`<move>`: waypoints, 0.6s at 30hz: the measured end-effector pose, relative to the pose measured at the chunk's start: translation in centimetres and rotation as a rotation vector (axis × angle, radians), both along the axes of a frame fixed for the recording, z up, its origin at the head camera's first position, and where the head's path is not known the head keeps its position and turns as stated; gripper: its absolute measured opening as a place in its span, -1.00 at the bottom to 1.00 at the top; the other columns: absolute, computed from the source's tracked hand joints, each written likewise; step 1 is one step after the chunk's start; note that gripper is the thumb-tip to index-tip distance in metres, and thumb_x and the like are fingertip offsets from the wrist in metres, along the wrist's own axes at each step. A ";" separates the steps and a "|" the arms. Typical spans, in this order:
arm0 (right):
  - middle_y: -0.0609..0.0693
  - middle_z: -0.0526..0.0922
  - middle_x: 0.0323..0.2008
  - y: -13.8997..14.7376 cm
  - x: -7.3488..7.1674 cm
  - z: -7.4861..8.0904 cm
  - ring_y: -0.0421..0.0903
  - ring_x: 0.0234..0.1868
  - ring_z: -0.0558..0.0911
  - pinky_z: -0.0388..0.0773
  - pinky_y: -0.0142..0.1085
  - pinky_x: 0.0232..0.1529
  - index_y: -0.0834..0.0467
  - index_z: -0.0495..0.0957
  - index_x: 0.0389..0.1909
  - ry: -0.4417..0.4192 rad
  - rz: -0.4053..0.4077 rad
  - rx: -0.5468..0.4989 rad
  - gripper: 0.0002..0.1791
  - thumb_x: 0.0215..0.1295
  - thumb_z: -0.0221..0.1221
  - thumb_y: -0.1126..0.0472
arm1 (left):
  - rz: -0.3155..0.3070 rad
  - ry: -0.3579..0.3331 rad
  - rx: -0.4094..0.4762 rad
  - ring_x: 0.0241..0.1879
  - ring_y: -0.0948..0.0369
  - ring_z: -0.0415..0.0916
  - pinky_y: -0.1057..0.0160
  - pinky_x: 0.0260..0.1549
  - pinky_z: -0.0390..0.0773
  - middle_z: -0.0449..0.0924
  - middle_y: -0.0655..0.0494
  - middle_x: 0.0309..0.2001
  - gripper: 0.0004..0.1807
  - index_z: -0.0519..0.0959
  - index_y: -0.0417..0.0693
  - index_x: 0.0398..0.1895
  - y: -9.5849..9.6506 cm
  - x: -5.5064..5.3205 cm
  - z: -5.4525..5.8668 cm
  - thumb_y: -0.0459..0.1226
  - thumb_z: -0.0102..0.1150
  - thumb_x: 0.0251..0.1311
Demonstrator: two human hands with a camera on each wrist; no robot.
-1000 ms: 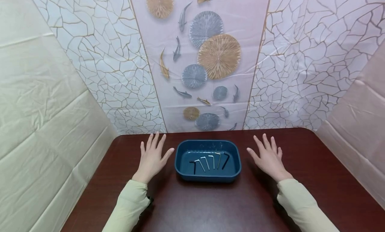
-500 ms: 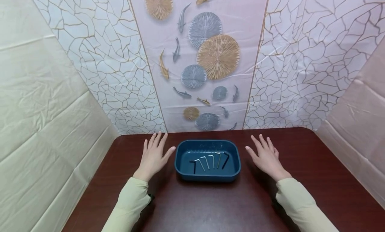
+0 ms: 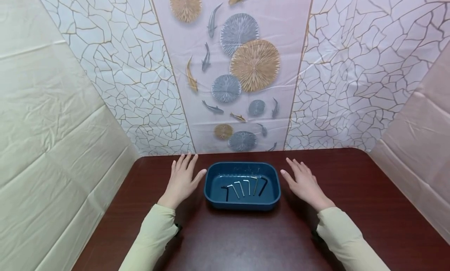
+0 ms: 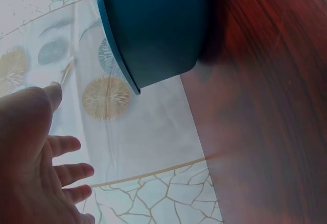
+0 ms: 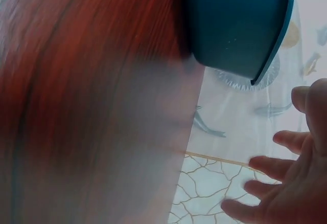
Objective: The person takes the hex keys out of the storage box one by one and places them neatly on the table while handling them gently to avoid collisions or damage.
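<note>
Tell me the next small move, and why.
Probably ease the bare right hand leftward over the dark-blue rectangular tray, toward the rightmost thin black L-shaped key: that key lies nearest this hand, and neither this hand nor the bare left hand holds anything.

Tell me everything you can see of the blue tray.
The blue tray is a rounded rectangle, open on top, with a thin rim and smooth walls that look like plastic; pale specks mark its far inner wall. It sits upright on the reddish-brown table, one long side facing the person. Six L-shaped pieces, black, silver and one brassy, lie in a row on its floor. The left hand and right hand flank it without touching.
</note>
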State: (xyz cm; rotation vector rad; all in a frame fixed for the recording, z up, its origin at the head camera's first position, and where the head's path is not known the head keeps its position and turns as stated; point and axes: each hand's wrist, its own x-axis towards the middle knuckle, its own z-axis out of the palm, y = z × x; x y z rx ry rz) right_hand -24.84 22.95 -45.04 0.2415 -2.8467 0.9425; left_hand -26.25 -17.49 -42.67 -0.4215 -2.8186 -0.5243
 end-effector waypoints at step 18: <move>0.38 0.26 0.43 -3.1 1.1 -2.1 0.31 0.35 0.39 0.42 0.17 0.24 0.26 -0.04 0.58 -0.165 0.046 -0.226 -0.22 0.58 -0.01 -0.06 | -0.081 -0.028 0.053 0.21 -0.04 0.47 -0.07 0.17 0.50 0.49 -0.15 0.23 -0.50 0.45 -0.15 0.36 1.8 -0.7 0.9 -0.11 0.12 0.47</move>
